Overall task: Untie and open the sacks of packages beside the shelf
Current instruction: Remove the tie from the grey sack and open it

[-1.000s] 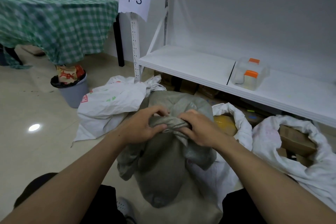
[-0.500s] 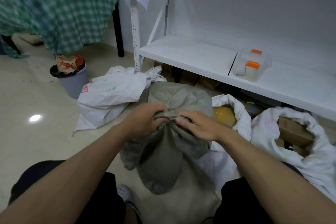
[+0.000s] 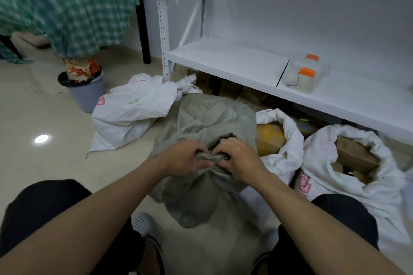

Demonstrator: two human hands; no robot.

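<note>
Between the person's knees, on the floor, the grey sack [image 3: 207, 118] is being worked at its knot [image 3: 209, 158], and both hands are clenched on it. The left hand [image 3: 184, 158] pinches the left end of the twisted band with thumb and curled fingers, while the right hand [image 3: 241, 161] curls over the right end, the knuckles nearly meeting. The step is loosening that knot, and it probably goes best if one hand only anchors while the other feeds slack back into the loop. Hauling the two ends apart would likely cinch the stiff woven cloth tighter. The knees can brace the sack so it does not roll. The twisted band lies crosswise, left to right. The sack's long axis seems to run from the person's feet away toward the shelf [image 3: 234, 62], with the tied mouth turned up at the camera. One loose flap [image 3: 190, 203] hangs toward the person and more cloth bulges beyond the hands. Whether the sack stands or leans I cannot tell. Just to its right, two open white sacks [image 3: 288, 154] gape upward, showing packages, so that part looks done. To the left, a tied white sack [image 3: 134, 109] lies on its side, its bunched neck pointing at the shelf post. Beyond stands a bench [image 3: 67, 6] under a green checked cloth.
</note>
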